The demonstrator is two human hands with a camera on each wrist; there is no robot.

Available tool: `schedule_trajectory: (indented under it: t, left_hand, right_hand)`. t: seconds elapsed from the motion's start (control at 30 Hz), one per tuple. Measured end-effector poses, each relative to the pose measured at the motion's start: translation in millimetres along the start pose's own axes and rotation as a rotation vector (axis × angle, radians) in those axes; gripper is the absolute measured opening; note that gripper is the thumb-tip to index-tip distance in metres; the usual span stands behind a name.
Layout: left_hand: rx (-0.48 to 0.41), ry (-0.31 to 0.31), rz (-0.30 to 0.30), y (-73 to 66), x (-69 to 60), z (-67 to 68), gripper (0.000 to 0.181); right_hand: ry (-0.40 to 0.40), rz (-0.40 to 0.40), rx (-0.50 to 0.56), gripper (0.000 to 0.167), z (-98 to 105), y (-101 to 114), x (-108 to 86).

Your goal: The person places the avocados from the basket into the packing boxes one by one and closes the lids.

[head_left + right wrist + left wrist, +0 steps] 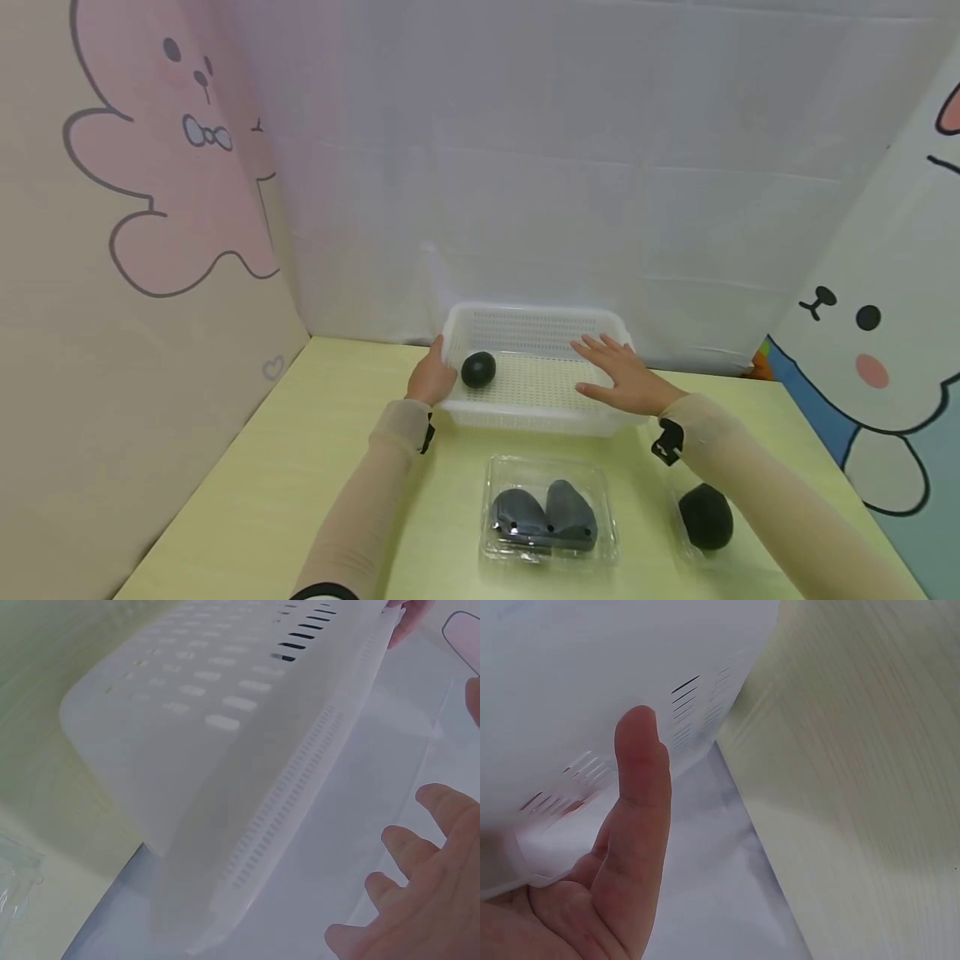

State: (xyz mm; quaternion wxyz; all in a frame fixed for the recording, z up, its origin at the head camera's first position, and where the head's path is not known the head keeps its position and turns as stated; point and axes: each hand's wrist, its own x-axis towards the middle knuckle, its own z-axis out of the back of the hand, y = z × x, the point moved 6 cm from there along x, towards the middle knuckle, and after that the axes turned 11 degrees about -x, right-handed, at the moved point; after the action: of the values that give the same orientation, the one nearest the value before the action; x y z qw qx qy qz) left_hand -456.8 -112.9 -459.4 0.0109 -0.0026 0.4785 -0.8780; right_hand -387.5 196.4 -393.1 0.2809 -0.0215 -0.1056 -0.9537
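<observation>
plainly, left hand point(432, 378) grips one basket point(536, 419), one dark fruit point(478, 369) inside; right hand point(628, 381) splayed wide.

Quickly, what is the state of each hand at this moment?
Left hand: holding the white rectangular perforated plastic basket by its left end.
Right hand: open, fingers spread, holding nothing.

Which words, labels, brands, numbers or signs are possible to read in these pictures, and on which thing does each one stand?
No readable word, label, brand or number appears in any view.
White basket: no legible text.
Clear plastic box: no lettering that I can make out.
Left wall: only drawings, including a small heart.
Black wrist device: too small to read any marking.
</observation>
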Motion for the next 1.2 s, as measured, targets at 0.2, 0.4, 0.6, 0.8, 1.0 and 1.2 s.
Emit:
schedule_trajectory:
  t: [0.2, 0.4, 0.6, 0.8, 1.0, 1.2]
  left_hand:
    - [0.004, 0.0, 0.002, 0.1, 0.5, -0.1, 0.074]
    - [0.006, -0.005, -0.002, 0.2, 1.6, 0.8, 0.074]
    - [0.007, -0.004, -0.004, -0.9, 0.5, 0.9, 0.074]
    - [0.013, -0.007, -0.01, -1.5, 0.4, 1.8, 0.074]
    - [0.009, -0.008, -0.008, -0.7, -0.3, 3.6, 0.074]
    - [0.012, -0.015, -0.015, 0.5, 0.1, 5.0, 0.074]
  right_hand:
    - [0.001, 0.005, 0.008, 0.076, -3, 3, 5.7]
    - [-0.012, 0.016, 0.01, 0.076, -4, 7, 13.1]
    - [0.003, 0.021, 0.001, 0.075, -7, 11, 20.2]
    - [0.013, 0.016, 0.02, 0.075, -6, 18, 28.2]
    - [0.032, 0.016, 0.009, 0.075, -10, 23, 38.4]
    - [0.026, 0.031, 0.008, 0.076, -11, 26, 49.6]
